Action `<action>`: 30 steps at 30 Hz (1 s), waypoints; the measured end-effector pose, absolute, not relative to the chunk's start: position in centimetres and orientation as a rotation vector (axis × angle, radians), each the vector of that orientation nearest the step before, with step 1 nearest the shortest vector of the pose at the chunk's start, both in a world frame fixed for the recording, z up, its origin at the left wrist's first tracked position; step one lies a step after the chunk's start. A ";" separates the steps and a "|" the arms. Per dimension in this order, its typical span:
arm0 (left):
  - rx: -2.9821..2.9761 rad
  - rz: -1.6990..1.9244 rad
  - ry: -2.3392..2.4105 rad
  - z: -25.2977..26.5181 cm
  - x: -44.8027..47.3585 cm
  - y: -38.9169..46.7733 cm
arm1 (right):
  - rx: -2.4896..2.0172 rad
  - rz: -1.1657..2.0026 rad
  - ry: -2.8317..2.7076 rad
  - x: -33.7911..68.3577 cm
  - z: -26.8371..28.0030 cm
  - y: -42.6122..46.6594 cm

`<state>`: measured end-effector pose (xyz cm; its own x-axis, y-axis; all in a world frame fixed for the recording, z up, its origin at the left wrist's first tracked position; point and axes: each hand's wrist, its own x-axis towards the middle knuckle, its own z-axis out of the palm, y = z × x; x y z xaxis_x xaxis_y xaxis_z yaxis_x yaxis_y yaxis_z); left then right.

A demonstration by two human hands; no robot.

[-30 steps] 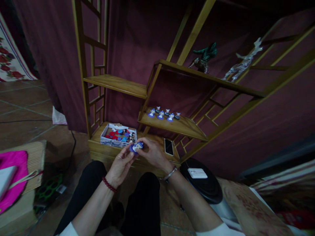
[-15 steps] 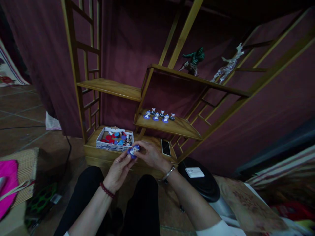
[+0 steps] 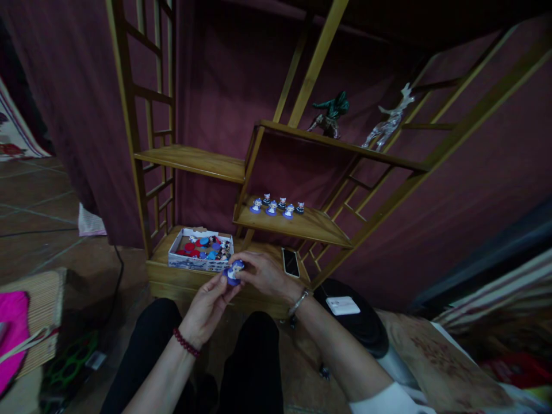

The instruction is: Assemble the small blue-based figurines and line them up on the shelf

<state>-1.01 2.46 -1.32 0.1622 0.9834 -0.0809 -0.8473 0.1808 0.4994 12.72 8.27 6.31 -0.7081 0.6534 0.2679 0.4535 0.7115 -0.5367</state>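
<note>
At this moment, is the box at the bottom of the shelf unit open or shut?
Open: no lid covers the box, and red and blue pieces show inside its walls.

A small figurine (image 3: 234, 272), white in the body with a purple-blue top and a round purple base, is held between the left hand (image 3: 207, 305) and the right hand (image 3: 265, 276). It tilts, base toward the left, top toward the right.
</note>
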 end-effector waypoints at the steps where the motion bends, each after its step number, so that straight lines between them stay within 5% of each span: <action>1: 0.376 1.349 0.430 -1.3 -1.0 2.4 | -0.846 0.614 -2.480 12.7 6.4 8.3; 30: 0.312 1.266 0.461 -0.9 -1.0 1.7 | -0.704 0.622 -2.634 12.8 8.3 7.8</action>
